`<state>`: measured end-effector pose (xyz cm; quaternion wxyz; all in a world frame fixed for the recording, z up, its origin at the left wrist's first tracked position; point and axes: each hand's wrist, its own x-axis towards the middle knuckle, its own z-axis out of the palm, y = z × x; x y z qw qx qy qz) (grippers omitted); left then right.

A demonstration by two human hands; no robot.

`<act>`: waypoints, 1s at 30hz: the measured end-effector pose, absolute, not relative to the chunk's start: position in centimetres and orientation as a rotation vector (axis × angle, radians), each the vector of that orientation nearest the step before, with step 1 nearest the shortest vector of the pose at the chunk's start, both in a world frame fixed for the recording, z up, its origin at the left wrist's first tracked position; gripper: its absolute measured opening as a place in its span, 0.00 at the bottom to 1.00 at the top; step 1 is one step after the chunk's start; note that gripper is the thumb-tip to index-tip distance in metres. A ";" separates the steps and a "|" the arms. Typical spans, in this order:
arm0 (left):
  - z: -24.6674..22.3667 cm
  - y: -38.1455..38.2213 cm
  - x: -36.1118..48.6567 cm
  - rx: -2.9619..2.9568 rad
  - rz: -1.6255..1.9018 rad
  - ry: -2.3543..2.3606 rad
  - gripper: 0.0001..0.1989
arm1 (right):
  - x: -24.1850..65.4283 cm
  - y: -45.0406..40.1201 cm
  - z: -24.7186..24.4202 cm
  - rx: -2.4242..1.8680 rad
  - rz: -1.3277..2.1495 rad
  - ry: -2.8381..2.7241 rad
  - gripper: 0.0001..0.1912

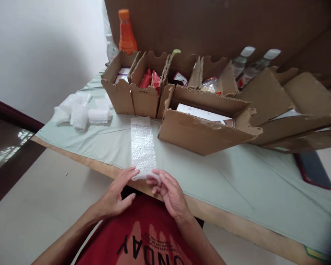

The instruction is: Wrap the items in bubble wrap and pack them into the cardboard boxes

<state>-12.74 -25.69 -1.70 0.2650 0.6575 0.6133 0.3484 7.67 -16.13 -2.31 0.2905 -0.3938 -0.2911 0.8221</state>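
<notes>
A strip of clear bubble wrap (143,147) lies flat on the cloth-covered table, running from near the boxes to the front edge. Its near end is folded or rolled up, and whether anything is inside cannot be made out. My left hand (118,193) rests its fingertips against the left end of that roll, fingers stretched and thumb apart. Around the right end, the fingers of my right hand (169,191) are curled, with the thumb along the top.
Several wrapped bubble-wrap pieces (79,112) lie at the left. Cardboard bins (117,97) with packets line the back; a wider cardboard box (204,134) stands before them. An orange bottle (127,36) and clear bottles (244,60) stand behind. A dark flat object (316,169) is at the right.
</notes>
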 end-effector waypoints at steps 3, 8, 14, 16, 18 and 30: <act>-2.9 -23.7 -11.8 1.476 1.058 1.897 0.19 | 7.2 -15.6 -2.4 -1.004 2.189 -0.798 0.30; -4.1 -21.7 -12.0 1.384 1.029 2.069 0.29 | 8.0 -15.9 -2.6 -1.131 1.881 -1.150 0.38; -4.3 -21.7 -11.9 1.516 0.955 2.120 0.29 | 8.9 -16.0 -2.9 -0.935 0.883 -2.134 0.15; -4.4 -21.7 -11.9 1.569 0.947 2.143 0.29 | 8.7 -15.4 -3.3 -0.802 0.625 -2.390 0.18; -4.5 -21.8 -12.0 1.626 0.934 2.171 0.29 | 8.4 -14.8 -3.8 -0.741 0.481 -2.538 0.19; -3.2 -23.6 -11.7 1.997 1.034 1.915 0.10 | 7.3 -12.9 -3.2 -0.745 0.705 -2.509 0.14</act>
